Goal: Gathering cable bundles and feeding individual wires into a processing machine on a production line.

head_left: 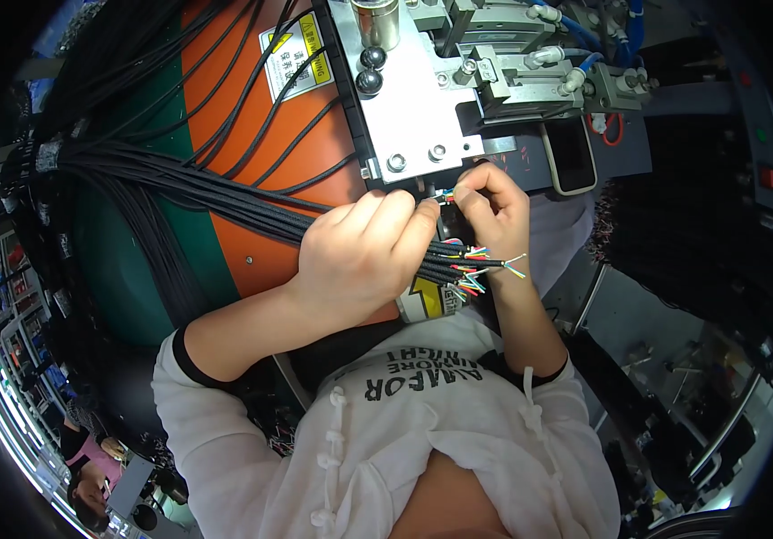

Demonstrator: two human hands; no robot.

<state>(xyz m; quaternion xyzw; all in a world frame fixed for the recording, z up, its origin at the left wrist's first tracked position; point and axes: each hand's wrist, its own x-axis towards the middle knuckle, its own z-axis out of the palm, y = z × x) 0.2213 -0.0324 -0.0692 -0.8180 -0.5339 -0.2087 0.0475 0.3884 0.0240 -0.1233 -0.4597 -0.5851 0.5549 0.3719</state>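
Observation:
A thick bundle of black cables (225,199) runs in from the left across an orange and green surface. My left hand (364,247) is closed round the bundle close to its end, thumb and forefinger beside one cable tip at the machine. Out of the fist, on its right, stick several cable ends with thin coloured wires (469,278) fanned out. My right hand (497,205) pinches the coloured wires (446,197) of that one cable between thumb and forefinger, just below the machine's metal plate (409,103). The fingers partly cover these wires.
Pneumatic cylinders with blue hoses (575,76) stand at the upper right. A phone (570,154) lies beside them, near a red loop (613,130). Loose black cables (269,117) cross the orange surface (216,67). More dark cables hang at the right. A person (94,467) is at the lower left.

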